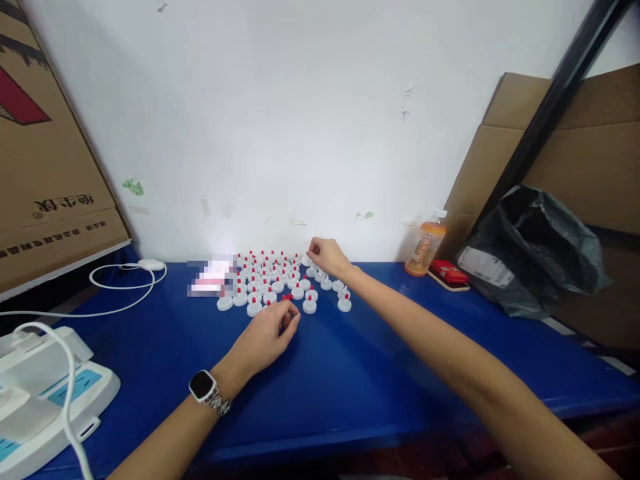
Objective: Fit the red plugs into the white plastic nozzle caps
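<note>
A plain white plaster wall (300, 120) fills the back of the view, marked with small scuffs and a few green flecks; below it runs a glossy deep-blue tabletop (350, 373), brightly lit, with a glare spot near the wall; a large brown cardboard box with printed characters (45, 173) leans in at the left; flattened brown cardboard sheets (590, 153) stand at the right behind a slanting black metal bar (555, 100); a crumpled black plastic bag (540, 247) slumps against them; dark reddish floor (615, 440) shows under the table's right edge.
</note>
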Demonstrator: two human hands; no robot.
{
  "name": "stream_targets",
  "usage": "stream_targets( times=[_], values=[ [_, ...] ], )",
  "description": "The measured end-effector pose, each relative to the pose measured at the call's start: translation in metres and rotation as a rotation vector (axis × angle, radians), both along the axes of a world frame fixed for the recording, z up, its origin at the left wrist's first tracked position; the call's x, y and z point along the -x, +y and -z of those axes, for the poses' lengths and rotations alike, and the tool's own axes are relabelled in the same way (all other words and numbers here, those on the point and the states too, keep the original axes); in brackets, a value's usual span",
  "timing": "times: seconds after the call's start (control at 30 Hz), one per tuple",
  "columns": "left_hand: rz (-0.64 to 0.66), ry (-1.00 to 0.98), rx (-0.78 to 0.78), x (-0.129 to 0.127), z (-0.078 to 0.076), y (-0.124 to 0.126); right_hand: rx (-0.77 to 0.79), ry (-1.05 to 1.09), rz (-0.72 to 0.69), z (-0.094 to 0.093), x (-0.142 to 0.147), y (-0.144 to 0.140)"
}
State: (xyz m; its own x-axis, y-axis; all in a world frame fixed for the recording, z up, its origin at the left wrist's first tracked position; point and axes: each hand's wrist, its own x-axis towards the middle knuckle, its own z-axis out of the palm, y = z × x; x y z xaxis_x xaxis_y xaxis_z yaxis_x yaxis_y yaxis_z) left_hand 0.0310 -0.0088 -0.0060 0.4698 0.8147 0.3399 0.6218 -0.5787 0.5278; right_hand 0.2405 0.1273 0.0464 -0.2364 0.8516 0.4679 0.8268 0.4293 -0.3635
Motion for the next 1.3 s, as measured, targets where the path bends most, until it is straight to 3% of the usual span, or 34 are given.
stream_targets(
  times=[0.1,0.27,0.6,0.8,0.97,1.17,1.3],
  values=[
    [-0.006,0.001,0.007,0.005,0.0,-0.005,0.035,-0.146,0.029,0.004,0.014,0.015],
    [-0.013,-0.01,0.005,0.007,0.003,-0.004,0.115,-0.215,0.015,0.007,0.026,0.021],
    [-0.011,0.006,0.019,0.006,0.006,-0.003,0.201,-0.209,-0.026,0.006,0.012,0.021],
    [-0.007,-0.001,0.029,0.006,0.005,-0.002,0.194,-0.184,0.087,0.008,0.001,0.019],
    [-0.014,0.003,0.046,0.006,0.004,-0.002,0.2,-0.147,0.086,0.013,-0.006,0.014],
    [-0.082,-0.09,-0.096,0.007,0.001,-0.005,0.08,0.058,0.026,0.0,-0.004,-0.031],
    [-0.168,-0.146,-0.243,0.006,-0.001,-0.01,0.107,0.412,-0.266,0.004,0.016,-0.084]
  ],
)
